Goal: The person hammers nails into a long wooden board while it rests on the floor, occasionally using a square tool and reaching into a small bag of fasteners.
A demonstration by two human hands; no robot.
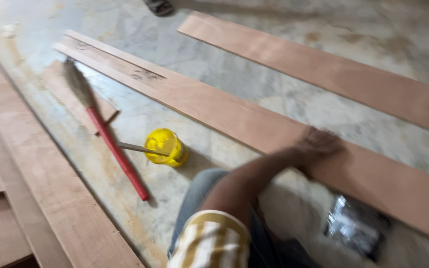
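Plywood strip pressed on the floor.
The left hand (318, 145) is laid flat, palm down, on the long plywood strip (234, 111); a yellow tub (166, 147) and red-handled broom (106, 134) are seen nearby.

A long reddish-brown plywood plank (254, 124) runs diagonally across the mottled grey stone floor (294, 89), with one hand (319, 144) resting on it. Behind it lies a second long reddish-brown plywood plank (333, 72), apart. Left of the first plank sits a round yellow plastic tub (166, 147), and left of that a red-handled bristle broom (106, 134). Wide brown plywood sheets (35, 188) lie farthest left
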